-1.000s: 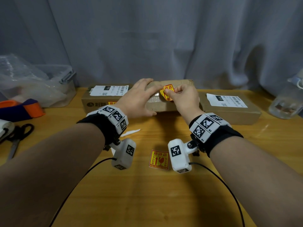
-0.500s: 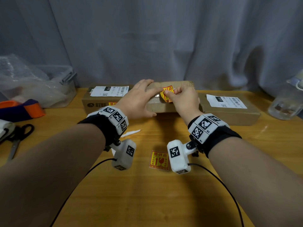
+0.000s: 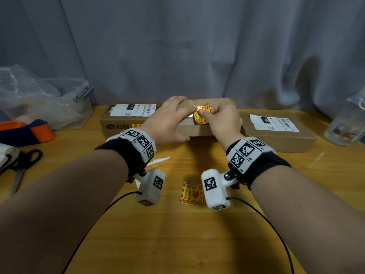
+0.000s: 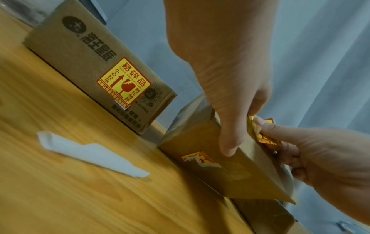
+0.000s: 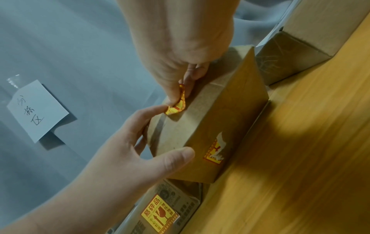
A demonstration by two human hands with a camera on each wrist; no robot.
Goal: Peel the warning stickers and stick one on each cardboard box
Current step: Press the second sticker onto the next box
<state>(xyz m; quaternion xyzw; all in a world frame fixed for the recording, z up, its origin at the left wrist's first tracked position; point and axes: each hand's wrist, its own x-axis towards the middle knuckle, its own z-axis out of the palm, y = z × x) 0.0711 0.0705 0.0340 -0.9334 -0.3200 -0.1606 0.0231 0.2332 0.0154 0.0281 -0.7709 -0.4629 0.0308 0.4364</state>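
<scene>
Three cardboard boxes stand in a row at the table's back. The left box (image 3: 126, 123) carries a yellow-red warning sticker (image 4: 124, 80) on its front. My left hand (image 3: 177, 121) grips the middle box (image 3: 197, 129), thumb on its front face, fingers over the top. My right hand (image 3: 209, 113) pinches a bent warning sticker (image 3: 201, 120) at that box's top edge, where my left index finger touches it (image 5: 178, 106). Torn sticker remains (image 5: 216, 152) cling to the middle box's front. The right box (image 3: 276, 135) shows only a shipping label. A spare sticker (image 3: 192, 193) lies on the table.
A clear plastic bin (image 3: 79, 107) with a bag stands back left, beside an orange-purple item (image 3: 29, 131) and scissors (image 3: 21, 165). A clear bottle (image 3: 347, 123) stands at the right edge. A white backing strip (image 3: 158, 161) lies near my left wrist. A grey curtain hangs behind.
Both hands stay at the middle box with the sticker between them; the sticker has shifted only slightly.
</scene>
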